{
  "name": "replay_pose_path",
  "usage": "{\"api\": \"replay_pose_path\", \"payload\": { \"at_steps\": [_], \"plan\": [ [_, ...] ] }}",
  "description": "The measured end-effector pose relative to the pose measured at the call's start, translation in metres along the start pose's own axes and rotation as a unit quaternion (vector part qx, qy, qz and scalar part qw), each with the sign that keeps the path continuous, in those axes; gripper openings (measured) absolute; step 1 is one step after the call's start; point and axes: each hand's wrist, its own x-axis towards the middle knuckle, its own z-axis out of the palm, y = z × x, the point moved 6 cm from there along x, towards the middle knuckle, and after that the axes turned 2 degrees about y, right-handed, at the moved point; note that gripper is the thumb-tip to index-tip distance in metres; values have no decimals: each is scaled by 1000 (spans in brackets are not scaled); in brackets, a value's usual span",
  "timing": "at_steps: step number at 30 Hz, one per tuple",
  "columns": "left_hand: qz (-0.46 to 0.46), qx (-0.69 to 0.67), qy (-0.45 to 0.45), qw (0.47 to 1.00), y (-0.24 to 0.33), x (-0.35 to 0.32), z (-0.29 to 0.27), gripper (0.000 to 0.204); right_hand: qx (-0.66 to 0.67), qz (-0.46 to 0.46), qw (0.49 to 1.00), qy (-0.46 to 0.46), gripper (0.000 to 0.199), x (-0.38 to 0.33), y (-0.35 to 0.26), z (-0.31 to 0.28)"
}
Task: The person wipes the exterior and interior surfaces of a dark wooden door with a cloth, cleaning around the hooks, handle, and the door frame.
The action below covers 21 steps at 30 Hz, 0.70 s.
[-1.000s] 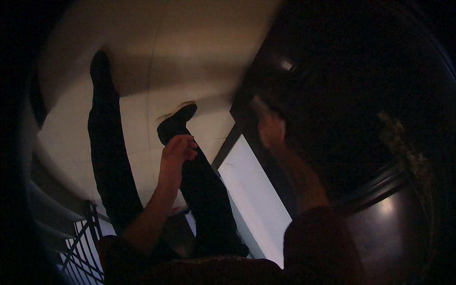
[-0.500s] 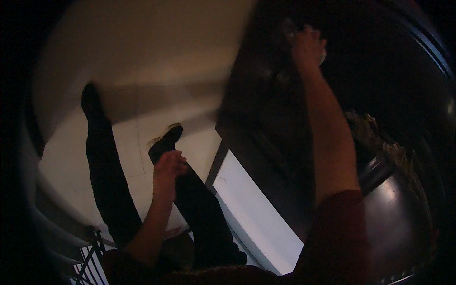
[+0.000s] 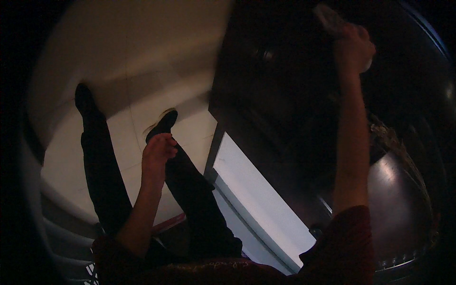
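Observation:
My right hand [image 3: 354, 50] is stretched far out over the dark, glossy surface [image 3: 280, 104]. Its fingers are closed on a pale, crumpled cloth [image 3: 328, 18], which sticks out past the fingertips and also shows at the hand's right edge. Dim light hides the cloth's full outline. Over my right leg hangs my left hand [image 3: 160, 146], its fingers curled in with nothing seen in them. It touches no object that I can make out.
Dried plant stalks [image 3: 387, 135] lie right of my right forearm, by a shiny reflecting area [image 3: 387, 178]. A white panel [image 3: 259, 190] runs below the dark surface's near edge. My dark shoes [image 3: 84, 99] stand on the pale tiled floor [image 3: 166, 88].
My right hand has moved to the right over the dark surface with the cloth in it. The whole view has shifted slightly; my left hand stays curled over the leg.

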Motion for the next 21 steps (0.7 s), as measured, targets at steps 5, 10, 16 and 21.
{"api": "replay_pose_path", "payload": {
  "at_steps": [5, 10, 16, 21],
  "plan": [
    [-15, 12, 0, 1000, -3, -1, -3, 29, 76, -42, 994, -62, 29, -64, -45, 16],
    [-14, 5, -2, 1000, -9, -8, -8, 30, 111, 51, 969, -216, 22, -217, -81, -18],
    [-6, -30, -19, 999, -19, -14, -18, 29, 152, 22, 856, -494, 17, -441, -110, -52],
    [22, -11, -10, 1000, -16, -9, -15, 29, 143, -90, 924, -344, 25, -324, -85, -56]
  ]
}}
